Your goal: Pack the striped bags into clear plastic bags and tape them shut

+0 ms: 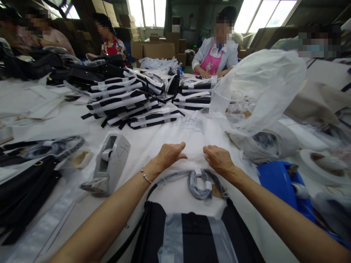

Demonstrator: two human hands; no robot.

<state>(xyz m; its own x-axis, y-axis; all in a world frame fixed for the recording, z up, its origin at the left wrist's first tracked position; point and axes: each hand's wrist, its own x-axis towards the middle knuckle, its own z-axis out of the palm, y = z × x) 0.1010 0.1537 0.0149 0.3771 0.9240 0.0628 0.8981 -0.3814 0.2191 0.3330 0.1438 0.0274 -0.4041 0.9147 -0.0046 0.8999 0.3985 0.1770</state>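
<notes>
My left hand (169,155) and my right hand (218,159) lie side by side on a white dust bag (192,137) spread over the table. The fingers of both curl down and pinch the white fabric. Just below my hands a coiled grey strap (201,183) with white tape bands lies on the same white cloth. A black bag (192,233) with clear protective film strips sits nearest me, partly wrapped by the cloth. A thin bracelet is on my left wrist.
A grey tape dispenser (109,164) stands left of my hands. Stacks of wrapped black bags (128,104) fill the middle of the table. A large clear plastic bag (260,91) and a blue bin (282,186) are at the right. Several people work at the far side.
</notes>
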